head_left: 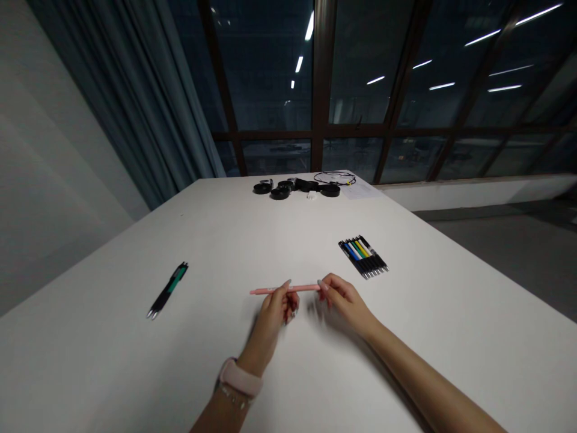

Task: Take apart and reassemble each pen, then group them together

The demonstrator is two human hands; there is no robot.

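Observation:
A slim pink pen (304,288) lies level between my two hands, just above the white table. My left hand (276,307) pinches it near the middle, thumb on top. At the pen's right end, my right hand (343,299) closes thumb and fingers on the tip. Right of my right hand lies a row of several pens (363,257) side by side, with black ends and blue, white, green and yellow barrels. Off to the left, two pens (167,290), one black and one with a green barrel, lie together at a slant.
On the far end of the white table (216,234) sit several round black objects (280,192), a small white item (311,195), a coiled black cable (334,178) and a sheet of paper (360,190). Behind stand a blue curtain (135,84) and dark windows.

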